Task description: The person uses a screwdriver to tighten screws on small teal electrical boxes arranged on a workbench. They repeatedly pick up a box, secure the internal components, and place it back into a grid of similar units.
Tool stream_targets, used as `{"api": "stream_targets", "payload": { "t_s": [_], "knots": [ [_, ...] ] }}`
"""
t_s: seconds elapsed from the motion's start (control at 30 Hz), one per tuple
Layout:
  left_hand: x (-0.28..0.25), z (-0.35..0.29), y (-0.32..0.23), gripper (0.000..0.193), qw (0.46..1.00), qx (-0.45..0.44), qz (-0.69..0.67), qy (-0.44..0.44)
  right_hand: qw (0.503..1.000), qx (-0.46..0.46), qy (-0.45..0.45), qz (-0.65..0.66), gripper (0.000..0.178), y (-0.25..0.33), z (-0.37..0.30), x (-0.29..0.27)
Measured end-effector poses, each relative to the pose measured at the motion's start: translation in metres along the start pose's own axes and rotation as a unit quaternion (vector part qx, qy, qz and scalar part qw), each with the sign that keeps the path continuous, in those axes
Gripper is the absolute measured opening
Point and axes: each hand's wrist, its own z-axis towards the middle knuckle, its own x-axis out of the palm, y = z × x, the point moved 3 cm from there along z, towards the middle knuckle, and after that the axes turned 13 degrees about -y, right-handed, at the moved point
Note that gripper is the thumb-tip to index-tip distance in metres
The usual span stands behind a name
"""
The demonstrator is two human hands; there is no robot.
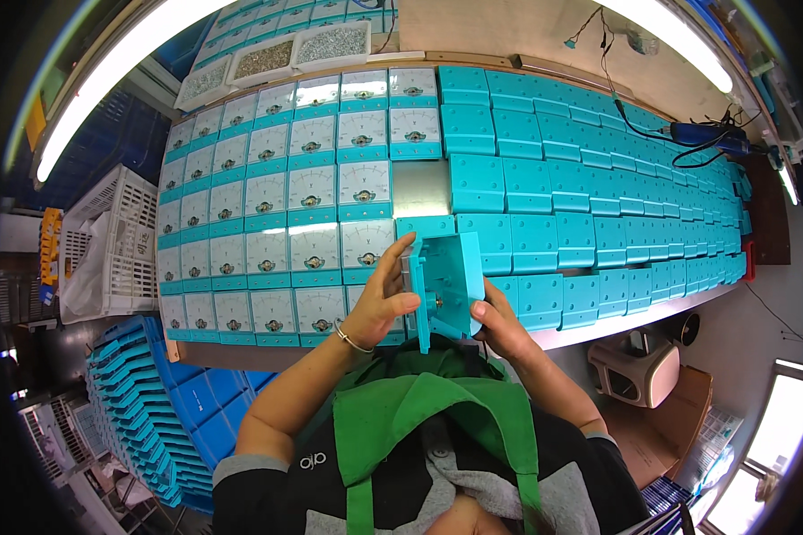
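While two hands [379,299] [500,321] grip one meter [446,281].

Bright overhead tube lights [107,76] cast glare on the meter faces [330,94]; fisheye edges bend and darken.

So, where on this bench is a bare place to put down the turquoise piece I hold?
One bare patch of bench lies between the face-up meters on the left and the turquoise casings on the right, just beyond both hands. A thin bare strip follows the near right edge. Everywhere else the rows lie tightly packed.
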Motion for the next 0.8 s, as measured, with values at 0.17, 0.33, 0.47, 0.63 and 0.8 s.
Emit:
{"api": "stream_targets", "payload": {
  "t_s": [0.17, 0.33, 0.47, 0.63, 0.8],
  "knots": [
    [0.001, -0.002, -0.003, 0.102, 1.000, 0.004, 0.009, -0.011, 0.999, 0.012, 0.024, 0.032, 0.089, 0.003, -0.004, 0.008],
    [0.005, -0.008, -0.005, 0.102, 1.000, 0.003, -0.008, -0.030, 0.997, 0.039, 0.032, 0.053, 0.089, 0.010, -0.010, 0.013],
    [0.007, -0.008, -0.008, 0.102, 1.000, 0.003, -0.016, -0.027, 0.997, 0.036, 0.062, 0.011, 0.091, 0.010, -0.009, 0.011],
    [0.012, -0.005, -0.004, 0.106, 0.995, 0.060, 0.083, -0.009, 0.999, -0.015, 0.037, 0.003, 0.091, -0.004, -0.007, 0.019],
    [-0.003, 0.016, 0.006, 0.113, 0.991, 0.055, 0.119, 0.020, 0.974, -0.154, -0.026, -0.163, 0.100, -0.012, 0.014, 0.023]
  ]
}}
